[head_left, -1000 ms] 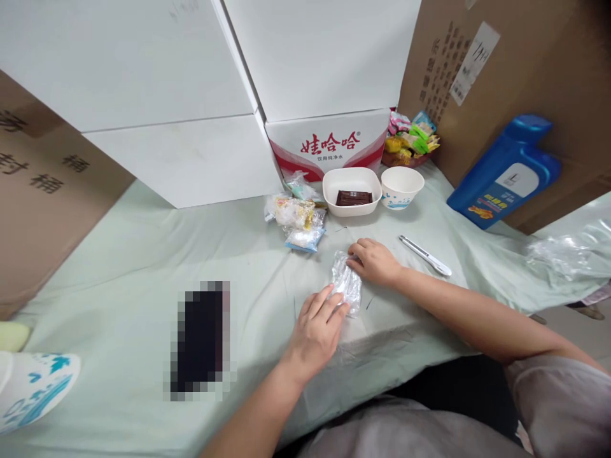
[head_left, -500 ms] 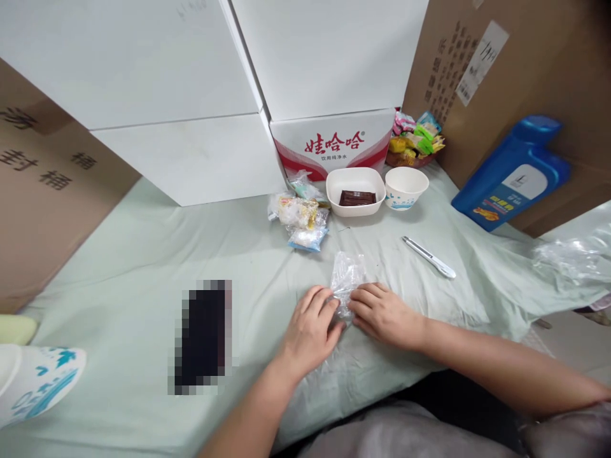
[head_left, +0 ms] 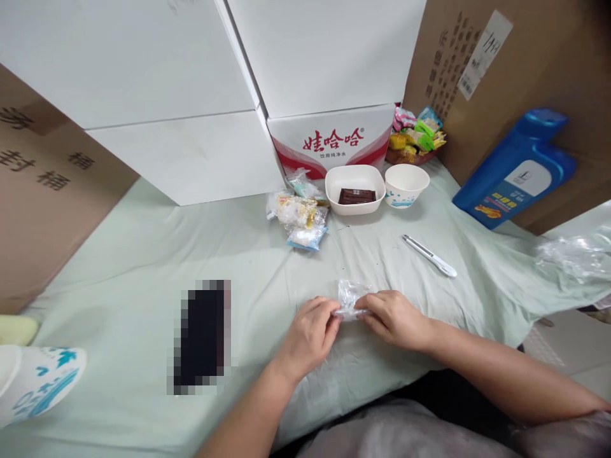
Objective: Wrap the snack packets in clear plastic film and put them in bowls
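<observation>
A clear plastic bag [head_left: 352, 292] lies on the pale green cloth, its near part gathered into a narrow fold. My left hand [head_left: 311, 327] pinches the fold's left end between thumb and fingers. At the other end, my right hand [head_left: 394, 318] has its fingers closed on the same plastic. The bag's far part stands out flat beyond my fingers. Whether anything is inside it I cannot make out. Beyond it sit several crumpled wrappers and small packets [head_left: 300, 213]. A white utility knife [head_left: 429, 256] rests to the right, apart from my hands.
A white bowl [head_left: 334, 207] with dark brown packets stands beside a paper cup [head_left: 407, 186]. Behind are white boxes [head_left: 334, 143] and a basket of snacks [head_left: 415, 137]. A blue bottle [head_left: 515, 168] leans right. A pixelated dark object [head_left: 203, 337] and another cup [head_left: 42, 385] lie left.
The plastic bag is shorter, folded or rolled up from the near side. Both hands have closed more tightly on its ends, and my right hand has shifted slightly right.
</observation>
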`<state>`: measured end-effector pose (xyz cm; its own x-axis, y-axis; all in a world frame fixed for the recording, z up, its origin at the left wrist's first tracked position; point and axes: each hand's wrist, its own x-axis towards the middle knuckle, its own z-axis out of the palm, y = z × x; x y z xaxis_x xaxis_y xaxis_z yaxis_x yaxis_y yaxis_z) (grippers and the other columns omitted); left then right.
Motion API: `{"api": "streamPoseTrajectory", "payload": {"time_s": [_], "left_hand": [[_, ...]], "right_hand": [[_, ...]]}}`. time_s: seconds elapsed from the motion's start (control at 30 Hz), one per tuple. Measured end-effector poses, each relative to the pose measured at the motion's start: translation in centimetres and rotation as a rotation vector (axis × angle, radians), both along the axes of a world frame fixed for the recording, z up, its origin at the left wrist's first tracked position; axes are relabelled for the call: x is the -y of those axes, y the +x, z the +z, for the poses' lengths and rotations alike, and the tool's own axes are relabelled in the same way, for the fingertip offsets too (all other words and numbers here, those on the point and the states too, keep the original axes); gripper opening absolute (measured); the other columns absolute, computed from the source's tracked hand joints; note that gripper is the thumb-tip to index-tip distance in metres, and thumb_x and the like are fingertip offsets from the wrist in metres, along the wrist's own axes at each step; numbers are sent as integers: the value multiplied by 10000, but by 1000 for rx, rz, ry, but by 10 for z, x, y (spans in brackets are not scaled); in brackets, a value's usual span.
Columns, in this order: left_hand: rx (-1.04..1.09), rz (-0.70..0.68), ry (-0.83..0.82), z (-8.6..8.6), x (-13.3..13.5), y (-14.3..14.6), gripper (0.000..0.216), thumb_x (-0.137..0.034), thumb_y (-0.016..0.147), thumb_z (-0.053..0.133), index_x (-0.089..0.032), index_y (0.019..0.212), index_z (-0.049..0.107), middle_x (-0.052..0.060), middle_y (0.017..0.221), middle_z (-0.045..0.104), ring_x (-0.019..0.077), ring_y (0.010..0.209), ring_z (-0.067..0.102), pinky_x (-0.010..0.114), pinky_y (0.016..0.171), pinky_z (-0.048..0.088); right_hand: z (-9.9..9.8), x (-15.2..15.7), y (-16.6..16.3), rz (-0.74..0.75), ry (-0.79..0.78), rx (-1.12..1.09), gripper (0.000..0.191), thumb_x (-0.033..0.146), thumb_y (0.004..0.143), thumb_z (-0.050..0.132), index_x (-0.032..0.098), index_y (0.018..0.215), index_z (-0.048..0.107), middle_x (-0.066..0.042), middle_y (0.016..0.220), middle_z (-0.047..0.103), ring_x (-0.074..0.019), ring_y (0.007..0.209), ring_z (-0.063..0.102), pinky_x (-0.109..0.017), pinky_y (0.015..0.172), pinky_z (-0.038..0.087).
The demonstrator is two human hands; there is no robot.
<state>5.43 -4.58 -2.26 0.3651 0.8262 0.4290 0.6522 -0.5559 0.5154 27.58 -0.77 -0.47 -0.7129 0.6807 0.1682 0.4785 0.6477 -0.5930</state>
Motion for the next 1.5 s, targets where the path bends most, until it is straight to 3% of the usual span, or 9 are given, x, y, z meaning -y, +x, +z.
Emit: {"api": "streamPoseTrajectory", "payload": {"time_s": [0.2,0.3,0.43,0.6,0.83,1.13,1.27,1.37,1.5], "left_hand": [[85,122,-67,-11,-3,8,533,-355,887,612,-187,1345,395,24,841,664,185,775,657,332,732,554],[85,108,-103,-12,-4,10,641,-324,842,669,-194,1384,352,-7,789,658,188,788,653,352,781,544],[72,127,-71,-13,-7,14,485,-193,905,544,-187,1360,376,-7,768,651,177,796,636,344,792,526],[9,122,43,-12,-12,17,254,-226,949,502,-189,1200,501,2,738,616,173,731,590,319,695,520],[42,-80,63,-10,-12,12,296,-125,933,470,-225,1206,529,66,1110,656,210,1097,589,415,945,521],[-99,-13,58,-12,-13,18,299,-81,924,430,-183,1141,609,74,980,638,221,992,562,406,883,535],[-178,27,70,-8,-14,19,253,-119,920,474,-174,1106,636,75,915,596,224,909,532,394,804,527],[-211,37,64,-9,-14,19,254,-121,916,489,-170,1119,632,77,924,586,224,893,526,385,783,520],[-221,51,72,-11,-11,18,199,-103,890,512,-157,1024,649,84,940,597,229,919,532,391,813,519]], "right_hand": [[-6,-4,-6,-209,55,-37,195,320,957,472,181,1038,584,-70,872,695,-172,717,630,-280,660,443],[-10,-7,-8,-294,91,61,214,307,982,405,184,996,580,-56,790,686,-172,689,632,-275,635,416],[-13,-12,-14,-365,56,218,202,299,985,409,178,1017,568,-43,759,701,-169,652,646,-264,595,374],[-10,-17,-20,-399,13,298,188,276,986,407,166,1019,554,-67,834,716,-187,707,667,-271,599,364],[-7,-16,-15,-343,-9,214,171,260,981,391,178,1004,539,-62,839,701,-180,708,648,-268,621,381],[-10,-22,-18,-430,-43,173,179,237,955,466,177,1106,540,-73,959,703,-187,797,670,-277,680,451],[-6,-28,-11,-482,127,206,226,234,932,504,169,1140,564,-123,1102,649,-224,884,657,-330,730,502],[-3,-26,-5,-364,353,130,226,203,941,477,158,1117,610,-152,1163,627,-263,1060,604,-405,898,498],[-14,-16,-6,2,389,95,343,252,946,509,128,1256,587,-137,1295,614,-271,1251,517,-434,1044,455]]}}
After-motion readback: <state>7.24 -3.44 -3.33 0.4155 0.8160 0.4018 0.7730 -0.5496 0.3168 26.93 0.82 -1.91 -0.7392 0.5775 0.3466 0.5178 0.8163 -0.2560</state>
